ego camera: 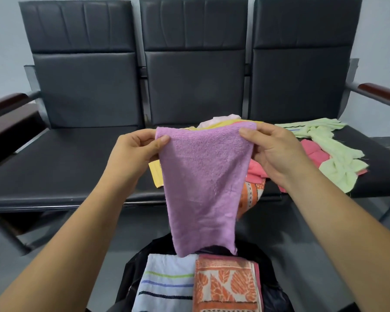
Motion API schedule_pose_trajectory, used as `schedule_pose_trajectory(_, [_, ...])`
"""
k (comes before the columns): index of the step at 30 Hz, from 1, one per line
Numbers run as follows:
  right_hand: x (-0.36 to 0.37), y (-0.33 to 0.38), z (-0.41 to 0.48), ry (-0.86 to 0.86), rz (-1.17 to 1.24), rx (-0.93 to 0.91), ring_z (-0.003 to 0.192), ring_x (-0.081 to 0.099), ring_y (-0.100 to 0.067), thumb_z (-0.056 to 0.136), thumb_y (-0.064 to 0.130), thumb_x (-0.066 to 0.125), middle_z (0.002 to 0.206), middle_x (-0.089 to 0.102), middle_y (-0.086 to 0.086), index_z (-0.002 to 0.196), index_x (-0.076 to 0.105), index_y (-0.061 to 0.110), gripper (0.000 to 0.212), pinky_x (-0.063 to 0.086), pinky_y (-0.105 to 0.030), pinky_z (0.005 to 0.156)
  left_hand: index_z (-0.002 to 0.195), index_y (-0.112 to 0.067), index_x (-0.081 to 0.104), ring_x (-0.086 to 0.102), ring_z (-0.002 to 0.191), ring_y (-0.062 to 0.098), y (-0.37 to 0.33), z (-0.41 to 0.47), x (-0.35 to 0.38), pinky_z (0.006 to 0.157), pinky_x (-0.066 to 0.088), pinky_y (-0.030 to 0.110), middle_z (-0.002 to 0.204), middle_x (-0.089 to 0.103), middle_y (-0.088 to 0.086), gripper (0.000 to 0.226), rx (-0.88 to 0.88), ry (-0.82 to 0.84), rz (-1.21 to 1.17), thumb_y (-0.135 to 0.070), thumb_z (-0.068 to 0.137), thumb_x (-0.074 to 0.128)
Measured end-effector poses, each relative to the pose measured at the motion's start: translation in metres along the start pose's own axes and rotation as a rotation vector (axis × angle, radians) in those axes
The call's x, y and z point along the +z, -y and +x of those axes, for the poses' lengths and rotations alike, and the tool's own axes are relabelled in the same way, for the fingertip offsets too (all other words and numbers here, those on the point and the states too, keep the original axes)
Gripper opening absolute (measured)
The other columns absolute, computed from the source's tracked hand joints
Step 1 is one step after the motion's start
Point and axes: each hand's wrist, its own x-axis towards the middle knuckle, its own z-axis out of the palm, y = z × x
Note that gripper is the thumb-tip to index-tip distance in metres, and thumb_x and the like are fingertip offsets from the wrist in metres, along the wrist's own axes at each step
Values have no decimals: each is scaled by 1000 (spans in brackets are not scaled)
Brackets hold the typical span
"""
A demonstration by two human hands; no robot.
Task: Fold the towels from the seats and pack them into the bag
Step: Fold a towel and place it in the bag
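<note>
Towel [202, 185] hangs limp over bag [132, 272] | left hand [135, 152] and right hand [274, 150] each pinch a top corner | seems light, soft, floppy; corners suit folding

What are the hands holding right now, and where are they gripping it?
The purple towel: the left hand pinches its top left corner, the right hand its top right corner. It hangs above the bag.

No writing, label, brand, number or sign can be read; the purple towel [200, 183] at centre is plain; the orange towel [225, 284] at 6 o'clock bears only a leaf print; the pale blue towel [167, 282] at 7 o'clock bears only coloured stripes.
</note>
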Motion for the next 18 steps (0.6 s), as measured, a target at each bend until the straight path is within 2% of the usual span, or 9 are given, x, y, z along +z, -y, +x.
schedule_pose_trajectory(2, [1,0,0,-32,-69,-82,93,73,-20,90,9,72,99,77,-10,98,78,10,10,56,-33,82,98,-18,79,70,88,9,-2,-1,1,90,56,29,92,78,-3,11,56,-70,90,-24,93,71])
schedule_pose_trajectory(4, [2,0,-1,-57,-137,-143,83,69,-13,89,13,74,90,76,-2,91,79,16,6,51,-26,73,96,-19,79,70,90,10,-4,-2,1,91,54,30,95,78,-1,13,71,-91,91,-29,90,74])
schedule_pose_trajectory(6, [2,1,-1,-51,-132,-152,88,69,-14,90,16,73,92,76,-2,91,79,18,6,53,-30,77,100,-18,79,71,103,20,-4,-3,1,100,53,38,106,76,5,18,51,-88,12,-32,87,77])
schedule_pose_trajectory(8, [3,0,-3,-27,-76,-108,97,71,-19,91,17,71,101,76,-6,94,78,18,8,56,-40,88,104,-16,78,70,109,24,-5,-4,3,103,52,43,110,75,7,19,49,-68,-50,-28,89,75])
schedule_pose_trajectory(11, [4,0,-5,-22,-76,-92,102,72,-23,96,16,67,106,76,-6,105,75,19,12,56,-49,93,115,-15,74,71,103,18,-8,-7,7,92,54,35,109,76,6,21,65,-6,-127,-19,96,66])
schedule_pose_trajectory(14, [6,-1,-6,168,-101,-112,114,69,-24,93,9,70,120,72,-3,124,63,25,36,57,-48,95,140,-31,57,70,109,14,-10,-9,6,91,54,26,117,74,-3,42,121,115,-27,-19,100,61])
schedule_pose_trajectory(16, [5,-2,-6,304,-96,-69,118,67,-19,86,2,75,125,69,5,131,54,31,58,57,-42,95,152,-43,36,68,114,14,-10,-8,4,94,54,29,129,67,-14,63,138,234,98,-17,101,61])
schedule_pose_trajectory(18, [4,-7,-4,309,-220,-60,119,66,-15,80,2,82,126,68,8,135,51,31,70,54,-42,99,153,-47,29,70,111,19,-6,-4,1,90,57,38,129,66,-15,70,88,305,169,-14,100,62])
